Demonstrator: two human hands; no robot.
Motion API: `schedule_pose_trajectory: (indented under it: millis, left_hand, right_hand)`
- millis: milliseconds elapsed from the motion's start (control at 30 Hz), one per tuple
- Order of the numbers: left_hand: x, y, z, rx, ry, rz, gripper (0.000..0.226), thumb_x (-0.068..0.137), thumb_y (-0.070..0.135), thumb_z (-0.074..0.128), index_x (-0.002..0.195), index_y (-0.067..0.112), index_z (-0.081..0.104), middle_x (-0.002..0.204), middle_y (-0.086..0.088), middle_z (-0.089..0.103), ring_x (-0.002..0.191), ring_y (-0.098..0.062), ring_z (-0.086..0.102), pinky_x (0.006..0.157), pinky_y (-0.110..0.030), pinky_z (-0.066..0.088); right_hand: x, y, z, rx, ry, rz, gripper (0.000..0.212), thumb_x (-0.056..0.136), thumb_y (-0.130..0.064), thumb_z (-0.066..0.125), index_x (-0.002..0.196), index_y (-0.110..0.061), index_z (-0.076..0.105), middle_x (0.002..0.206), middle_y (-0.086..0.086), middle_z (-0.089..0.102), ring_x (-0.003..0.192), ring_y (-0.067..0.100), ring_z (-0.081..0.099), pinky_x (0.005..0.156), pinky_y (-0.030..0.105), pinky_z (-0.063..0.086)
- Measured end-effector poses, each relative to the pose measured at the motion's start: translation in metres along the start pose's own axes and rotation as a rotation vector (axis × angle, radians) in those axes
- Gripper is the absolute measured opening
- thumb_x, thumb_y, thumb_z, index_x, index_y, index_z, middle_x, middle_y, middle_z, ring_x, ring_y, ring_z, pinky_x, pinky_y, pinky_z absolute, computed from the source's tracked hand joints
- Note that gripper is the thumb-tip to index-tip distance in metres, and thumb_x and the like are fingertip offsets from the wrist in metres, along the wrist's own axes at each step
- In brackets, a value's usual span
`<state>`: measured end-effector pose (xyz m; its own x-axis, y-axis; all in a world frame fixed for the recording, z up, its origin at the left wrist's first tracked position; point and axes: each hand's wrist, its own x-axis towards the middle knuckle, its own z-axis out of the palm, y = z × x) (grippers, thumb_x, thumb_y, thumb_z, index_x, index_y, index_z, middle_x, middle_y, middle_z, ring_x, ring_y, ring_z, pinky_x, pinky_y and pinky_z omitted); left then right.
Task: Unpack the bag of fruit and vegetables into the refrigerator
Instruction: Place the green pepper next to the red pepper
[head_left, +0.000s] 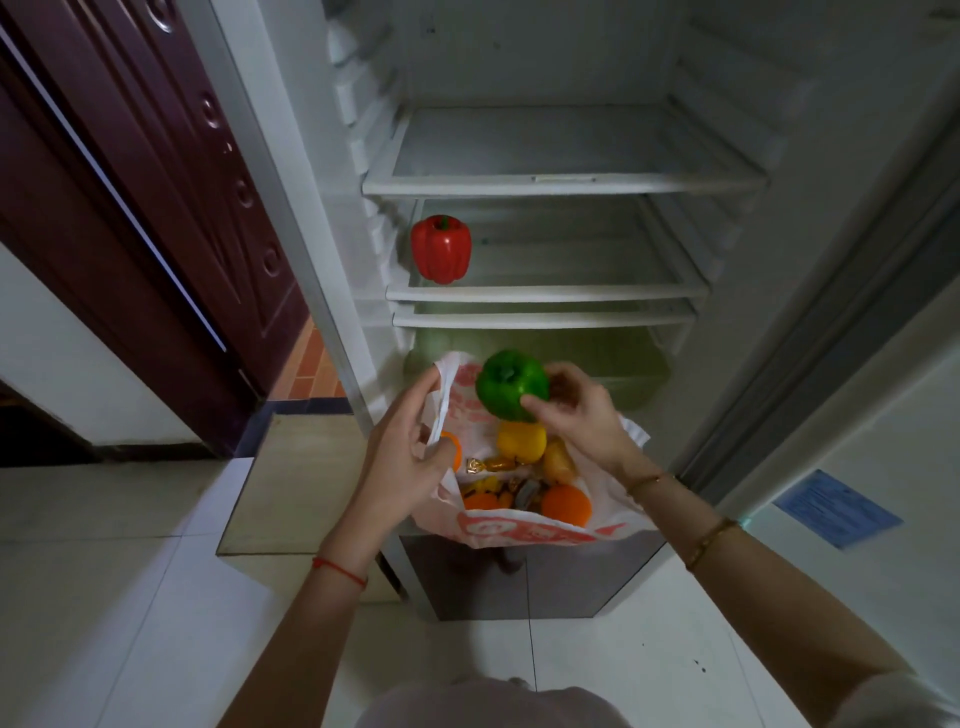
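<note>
A white plastic bag (524, 532) with red print hangs open in front of the open refrigerator (566, 182). My left hand (405, 441) grips the bag's left handle. My right hand (582, 415) holds a green bell pepper (511, 382) just above the bag's mouth. Inside the bag lie a yellow pepper (522, 439), oranges (566, 501), a pale fruit (561, 462) and several small wrapped items. A red bell pepper (441, 249) stands upright at the left end of the middle glass shelf (571, 280).
The top shelf (566, 182) and the drawer cover (545, 317) below the middle shelf carry nothing. A green-tinted crisper drawer (623, 364) sits behind the bag. A dark wooden door (171, 208) stands at the left. A low step (291, 483) adjoins the fridge on the white tiled floor.
</note>
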<state>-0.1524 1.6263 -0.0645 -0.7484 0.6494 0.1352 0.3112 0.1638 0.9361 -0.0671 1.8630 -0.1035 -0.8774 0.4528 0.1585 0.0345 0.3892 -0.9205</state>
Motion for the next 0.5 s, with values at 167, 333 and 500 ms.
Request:
schedule_pose_trajectory:
  millis: [167, 333, 500]
  left_hand:
    - [0.007, 0.003, 0.004, -0.033, -0.01, 0.022, 0.076, 0.087, -0.004, 0.062, 0.148, 0.035, 0.04, 0.139, 0.015, 0.056, 0.108, -0.013, 0.068, 0.08, -0.038, 0.062]
    - [0.012, 0.002, 0.005, -0.041, 0.004, 0.006, 0.077, 0.088, -0.003, 0.062, 0.148, 0.04, 0.039, 0.143, 0.02, 0.051, 0.103, -0.016, 0.069, 0.077, -0.033, 0.062]
    - [0.015, 0.005, 0.002, -0.054, 0.012, 0.003, 0.076, 0.088, -0.001, 0.063, 0.145, 0.044, 0.04, 0.139, 0.026, 0.053, 0.117, -0.013, 0.064, 0.083, -0.034, 0.061]
  right_hand:
    - [0.034, -0.05, -0.016, 0.198, 0.238, -0.045, 0.053, 0.081, -0.045, 0.072, 0.119, -0.01, 0.061, 0.113, -0.001, 0.069, 0.106, 0.009, 0.066, 0.09, 0.023, 0.055]
    - [0.073, -0.067, -0.017, 0.192, 0.295, -0.006, 0.054, 0.087, -0.037, 0.072, 0.13, -0.011, 0.053, 0.114, -0.008, 0.063, 0.102, -0.001, 0.061, 0.081, 0.005, 0.05]
    - [0.104, -0.075, -0.004, 0.133, 0.344, 0.047, 0.056, 0.085, -0.037, 0.073, 0.129, -0.009, 0.051, 0.112, -0.006, 0.06, 0.091, -0.003, 0.058, 0.063, -0.002, 0.045]
